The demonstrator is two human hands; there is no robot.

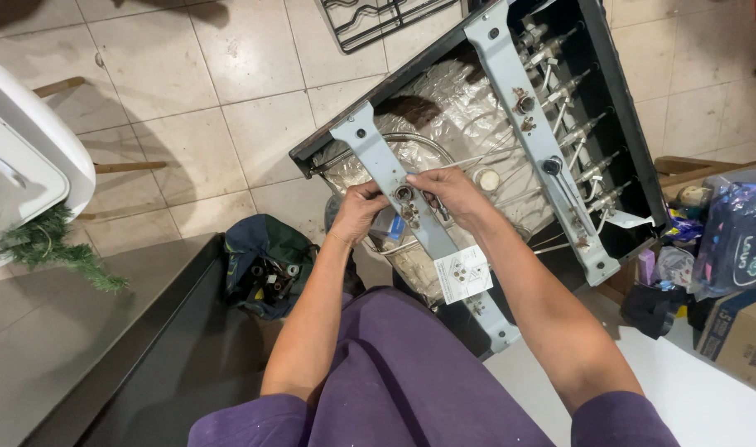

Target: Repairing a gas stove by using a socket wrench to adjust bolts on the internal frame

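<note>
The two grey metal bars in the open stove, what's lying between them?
Between the near bar and far bar, the head view shows crinkled foil lining, thin metal tubes and a small round white part.

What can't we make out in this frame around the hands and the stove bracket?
Head view only:
- Fitting on the metal bracket: covered by left hand and right hand.
- Any tool held: fingers hide it.
- Open stove body: top cut by frame edge.
- Tool bag contents: too small, dark.

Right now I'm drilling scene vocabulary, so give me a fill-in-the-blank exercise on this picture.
1. Both hands, left hand and right hand, work on a grey metal ____ of the opened stove.
2. The floor is covered in ____.
3. The person's clothes are ____.

Missing words: bar; tiles; purple
</note>
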